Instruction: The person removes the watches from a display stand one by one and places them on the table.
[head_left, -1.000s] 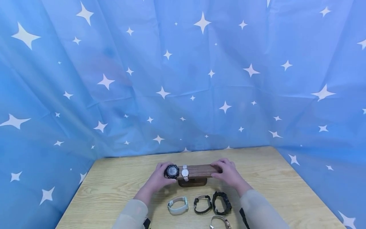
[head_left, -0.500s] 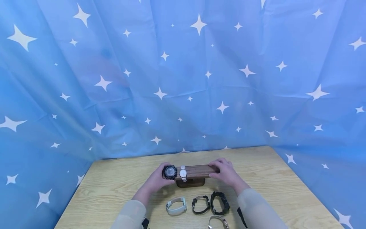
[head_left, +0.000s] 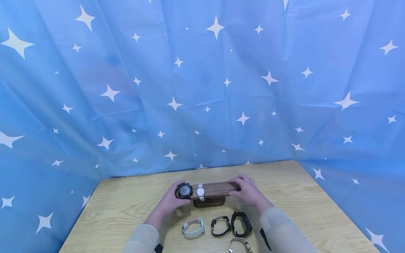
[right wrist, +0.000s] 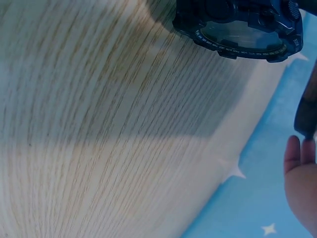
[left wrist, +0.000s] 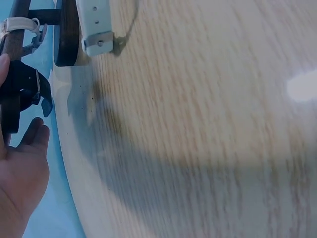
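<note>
A brown wooden watch stand (head_left: 216,189) with a horizontal bar stands on the table. My left hand (head_left: 171,201) grips the black digital watch (head_left: 184,190) at the bar's left end; in the left wrist view its dark strap (left wrist: 30,87) hangs beside the bar. Just right of it, a white-strapped watch (head_left: 200,192) sits round the bar. My right hand (head_left: 249,191) holds the bar's right end between thumb and fingers. The right wrist view shows only part of that right hand (right wrist: 302,191), at the bar's end.
In front of the stand lie a light-blue-strapped watch (head_left: 193,233), a slim black-strapped watch (head_left: 212,230), a chunky black watch (head_left: 242,230) and a metal-banded watch (head_left: 232,240). A blue starred curtain (head_left: 202,88) hangs behind the wooden table (head_left: 114,211).
My left hand and the black digital watch have shifted slightly left, away from the white-strapped watch. The right hand keeps its hold on the bar. The whole head view has drifted a little.
</note>
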`<state>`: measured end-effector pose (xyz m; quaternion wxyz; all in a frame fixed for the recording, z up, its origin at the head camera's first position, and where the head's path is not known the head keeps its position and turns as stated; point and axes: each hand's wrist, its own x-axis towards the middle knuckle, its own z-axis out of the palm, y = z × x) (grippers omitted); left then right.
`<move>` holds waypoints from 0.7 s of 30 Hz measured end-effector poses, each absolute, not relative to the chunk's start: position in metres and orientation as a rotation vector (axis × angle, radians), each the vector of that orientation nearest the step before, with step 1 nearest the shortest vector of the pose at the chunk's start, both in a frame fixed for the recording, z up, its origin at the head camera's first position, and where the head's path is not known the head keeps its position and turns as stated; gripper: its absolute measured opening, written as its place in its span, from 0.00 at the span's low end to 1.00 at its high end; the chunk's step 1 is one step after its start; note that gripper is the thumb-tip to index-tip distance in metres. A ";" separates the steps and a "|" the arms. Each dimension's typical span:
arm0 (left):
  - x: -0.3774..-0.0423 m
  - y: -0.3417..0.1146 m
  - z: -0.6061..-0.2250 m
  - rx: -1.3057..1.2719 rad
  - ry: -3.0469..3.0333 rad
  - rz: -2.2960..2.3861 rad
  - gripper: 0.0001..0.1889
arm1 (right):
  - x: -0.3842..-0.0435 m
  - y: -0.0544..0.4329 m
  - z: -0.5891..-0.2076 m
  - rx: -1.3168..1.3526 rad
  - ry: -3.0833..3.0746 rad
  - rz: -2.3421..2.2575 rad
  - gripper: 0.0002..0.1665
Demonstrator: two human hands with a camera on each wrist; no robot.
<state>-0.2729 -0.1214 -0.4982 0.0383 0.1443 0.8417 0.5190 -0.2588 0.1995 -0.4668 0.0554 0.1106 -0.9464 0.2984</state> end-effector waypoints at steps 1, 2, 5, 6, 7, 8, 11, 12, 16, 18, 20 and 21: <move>-0.272 -0.122 -0.499 0.427 2.575 1.605 0.42 | -0.259 0.199 -0.467 0.331 -2.874 0.907 0.24; -0.272 -0.123 -0.499 0.412 2.566 1.617 0.42 | -0.259 0.199 -0.467 0.327 -2.873 0.909 0.24; -0.269 -0.127 -0.499 0.353 2.527 1.665 0.42 | -0.259 0.199 -0.468 0.322 -2.872 0.911 0.24; -0.268 -0.128 -0.498 0.331 2.529 1.673 0.42 | -0.259 0.199 -0.468 0.321 -2.874 0.914 0.24; -0.267 -0.130 -0.498 0.309 2.523 1.688 0.42 | -0.260 0.199 -0.468 0.320 -2.875 0.913 0.24; -0.267 -0.131 -0.498 0.287 2.521 1.700 0.42 | -0.259 0.199 -0.468 0.320 -2.876 0.914 0.24; -0.264 -0.135 -0.499 0.236 2.539 1.718 0.42 | -0.259 0.199 -0.468 0.321 -2.879 0.914 0.24; -0.264 -0.136 -0.500 0.222 2.545 1.722 0.42 | -0.259 0.199 -0.468 0.320 -2.880 0.917 0.24; -0.261 -0.142 -0.502 0.189 2.553 1.741 0.41 | -0.258 0.199 -0.467 0.315 -2.881 0.914 0.23; -0.260 -0.144 -0.503 0.173 2.553 1.757 0.42 | -0.258 0.198 -0.467 0.313 -2.883 0.910 0.23; -0.259 -0.146 -0.503 0.156 2.549 1.780 0.42 | -0.258 0.198 -0.467 0.311 -2.887 0.906 0.23; -0.258 -0.146 -0.502 0.153 2.542 1.794 0.42 | -0.257 0.198 -0.466 0.310 -2.888 0.906 0.23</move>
